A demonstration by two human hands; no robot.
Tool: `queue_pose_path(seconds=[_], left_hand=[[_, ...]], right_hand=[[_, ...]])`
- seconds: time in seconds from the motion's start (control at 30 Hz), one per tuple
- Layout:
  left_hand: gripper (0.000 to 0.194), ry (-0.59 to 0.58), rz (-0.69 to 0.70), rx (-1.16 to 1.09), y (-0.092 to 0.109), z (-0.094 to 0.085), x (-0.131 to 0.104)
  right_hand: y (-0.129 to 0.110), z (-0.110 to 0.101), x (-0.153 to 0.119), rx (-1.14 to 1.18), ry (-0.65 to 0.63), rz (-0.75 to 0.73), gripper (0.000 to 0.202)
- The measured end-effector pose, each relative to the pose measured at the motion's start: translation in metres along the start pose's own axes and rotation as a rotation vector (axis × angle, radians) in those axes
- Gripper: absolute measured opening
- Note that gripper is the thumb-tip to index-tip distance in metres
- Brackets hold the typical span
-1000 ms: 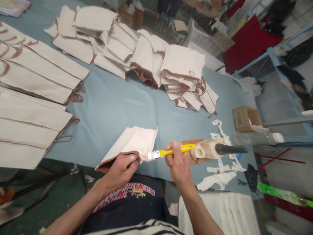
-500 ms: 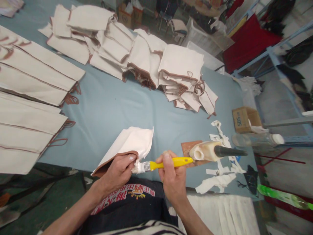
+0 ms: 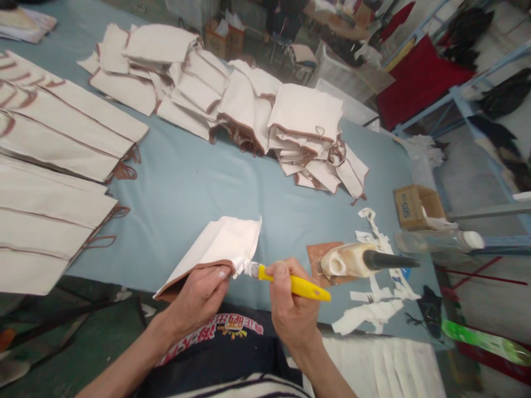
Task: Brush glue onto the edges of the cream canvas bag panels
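Observation:
Close to the table's front edge, my left hand (image 3: 202,297) is closed on the brown-trimmed rim of a white fabric bag (image 3: 215,243). The bag lies tilted on the table, its brown-edged opening turned towards me. In my right hand (image 3: 292,309) is a yellow-handled paintbrush (image 3: 301,286), gripped between thumb and fingers. White paste covers its bristles, which touch the bag's right corner beside my left fingertips. To the right, a cream plastic container (image 3: 346,258) with a cut hole and a dark spout-like end lies on a brown board (image 3: 314,255).
Stacks of similar white bags (image 3: 305,110) line the table's far side, and more bags (image 3: 53,215) lie fanned at the left. White scraps (image 3: 367,316), a cardboard box (image 3: 415,205), a clear bottle (image 3: 435,241) and a green-labelled bottle (image 3: 481,340) are at the right.
The paintbrush has moved up from below the bag's corner onto its right edge, and its handle end has swung down towards me. My left hand keeps its hold on the bag.

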State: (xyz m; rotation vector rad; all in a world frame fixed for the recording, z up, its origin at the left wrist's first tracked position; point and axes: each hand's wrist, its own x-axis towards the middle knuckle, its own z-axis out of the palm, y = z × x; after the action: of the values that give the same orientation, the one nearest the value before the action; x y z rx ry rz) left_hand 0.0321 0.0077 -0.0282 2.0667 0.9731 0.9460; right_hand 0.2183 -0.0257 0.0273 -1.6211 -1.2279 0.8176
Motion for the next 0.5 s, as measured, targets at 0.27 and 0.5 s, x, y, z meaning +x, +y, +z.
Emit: queue_pose_path(seconds=[0.27,0.5], left_hand=[[0.025,-0.021,0.053,0.041,-0.001,0.002,-0.007],[0.028,-0.05,0.045,0.033,0.001,0.004,-0.009]], right_hand=[[-0.011,-0.015,0.013,0.025,0.043,0.026,0.043],[-0.016,-0.003,0.002,0.102,-0.17,0.09,0.043]])
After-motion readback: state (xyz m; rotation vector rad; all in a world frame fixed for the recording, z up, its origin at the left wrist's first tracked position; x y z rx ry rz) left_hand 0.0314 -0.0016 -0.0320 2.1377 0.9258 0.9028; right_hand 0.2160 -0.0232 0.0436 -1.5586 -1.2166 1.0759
